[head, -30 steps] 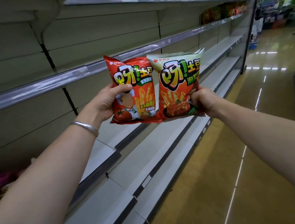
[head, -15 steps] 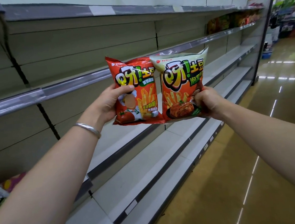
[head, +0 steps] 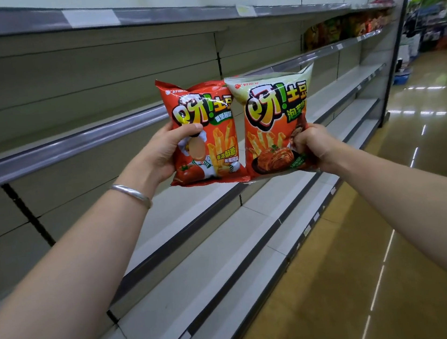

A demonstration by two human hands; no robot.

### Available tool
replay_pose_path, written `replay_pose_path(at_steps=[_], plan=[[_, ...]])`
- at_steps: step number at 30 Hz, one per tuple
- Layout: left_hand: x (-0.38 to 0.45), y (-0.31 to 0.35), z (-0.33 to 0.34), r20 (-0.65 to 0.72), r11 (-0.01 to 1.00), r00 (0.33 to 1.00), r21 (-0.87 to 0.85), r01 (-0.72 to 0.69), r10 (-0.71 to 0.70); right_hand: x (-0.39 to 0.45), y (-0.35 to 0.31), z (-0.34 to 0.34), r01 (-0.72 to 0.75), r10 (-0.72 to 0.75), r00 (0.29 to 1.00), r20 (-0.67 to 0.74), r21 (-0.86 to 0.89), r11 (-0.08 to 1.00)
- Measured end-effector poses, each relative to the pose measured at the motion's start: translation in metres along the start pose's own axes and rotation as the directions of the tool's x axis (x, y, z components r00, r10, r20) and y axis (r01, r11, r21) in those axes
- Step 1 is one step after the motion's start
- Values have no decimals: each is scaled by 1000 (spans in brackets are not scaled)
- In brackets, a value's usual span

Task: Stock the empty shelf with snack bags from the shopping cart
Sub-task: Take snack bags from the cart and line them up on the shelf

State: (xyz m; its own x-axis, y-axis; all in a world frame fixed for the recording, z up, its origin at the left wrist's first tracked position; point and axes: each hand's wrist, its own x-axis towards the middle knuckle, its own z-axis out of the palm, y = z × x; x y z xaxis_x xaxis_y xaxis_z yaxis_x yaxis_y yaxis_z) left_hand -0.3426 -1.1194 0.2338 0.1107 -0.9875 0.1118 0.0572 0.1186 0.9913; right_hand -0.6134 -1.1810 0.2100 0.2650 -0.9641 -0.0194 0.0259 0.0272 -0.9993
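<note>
Compared with a moment ago, both bags sit a little further right against the shelving, and the bright packets at the lower left edge have slipped almost out of sight; the holds themselves look unchanged.

The left hand (head: 165, 154) grasps the red snack bag (head: 202, 132) at its left edge, thumb across the front, fingers behind. A silver bangle (head: 132, 193) rings that wrist. The right hand (head: 311, 146) is clenched on the lower right corner of the pale-topped snack bag (head: 273, 123), crumpling the foil. Both bags are upright, side by side with edges overlapping, held in the air in front of the bare middle shelf (head: 67, 144).

Below run more bare shelves (head: 208, 264) beside a glossy yellow floor (head: 365, 236). Far down the aisle, stocked snack packets (head: 340, 29) fill an upper shelf.
</note>
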Motion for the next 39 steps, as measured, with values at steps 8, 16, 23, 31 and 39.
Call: replay_pose_path(at_steps=[8, 16, 23, 31, 39], plan=[[90, -3, 34, -9, 1000, 1000, 6, -4, 4, 84, -9, -44, 43, -43, 999, -3, -43, 998], [190, 5, 58, -3, 1000, 1000, 25, -17, 17, 194, -23, -88, 66, -65, 998, 16, -100, 993], [251, 5, 85, -29, 1000, 1000, -4, -4, 4, 257, -26, -119, 83, -82, 997, 15, -96, 992], [304, 5, 120, -48, 1000, 999, 15, 16, -15, 305, -34, -155, 86, -83, 996, 37, -116, 990], [355, -2, 166, -121, 1000, 993, 11, 10, -9, 365, -46, -209, 111, -94, 986, 141, -114, 987]])
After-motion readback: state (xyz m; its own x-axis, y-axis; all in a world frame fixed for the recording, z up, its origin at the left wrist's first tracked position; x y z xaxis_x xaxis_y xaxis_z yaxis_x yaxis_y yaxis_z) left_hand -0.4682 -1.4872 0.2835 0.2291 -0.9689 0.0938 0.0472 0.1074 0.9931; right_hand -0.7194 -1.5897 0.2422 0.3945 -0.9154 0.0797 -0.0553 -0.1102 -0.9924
